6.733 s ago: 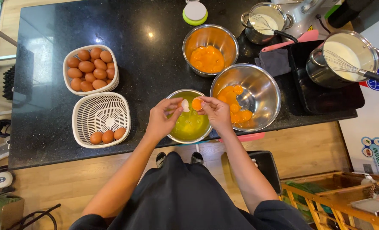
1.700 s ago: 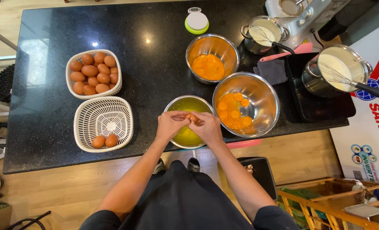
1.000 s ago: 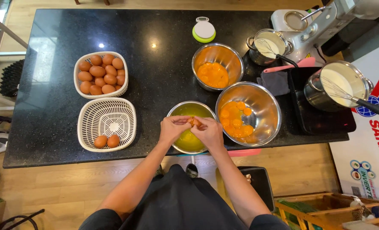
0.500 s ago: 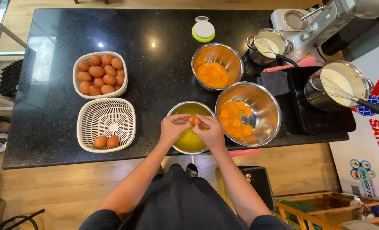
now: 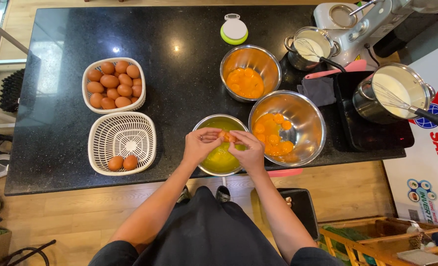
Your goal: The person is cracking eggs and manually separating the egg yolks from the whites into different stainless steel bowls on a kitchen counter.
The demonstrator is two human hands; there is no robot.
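Egg point(image 5: 226, 136) pinched between left hand point(image 5: 199, 146) and right hand point(image 5: 248, 150), over the small bowl point(image 5: 204, 124).
Light, brittle, slippery: fingertips closed on the shell's two ends, thumbs near the middle crack.

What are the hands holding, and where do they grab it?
Both hands, left and right, hold one brown egg by its two ends, fingertips pinched on the shell, above the small steel bowl.

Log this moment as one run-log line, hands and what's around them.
left hand: on egg | right hand: on egg | egg: over small steel bowl | right: yolk bowl | left: baskets of brown eggs
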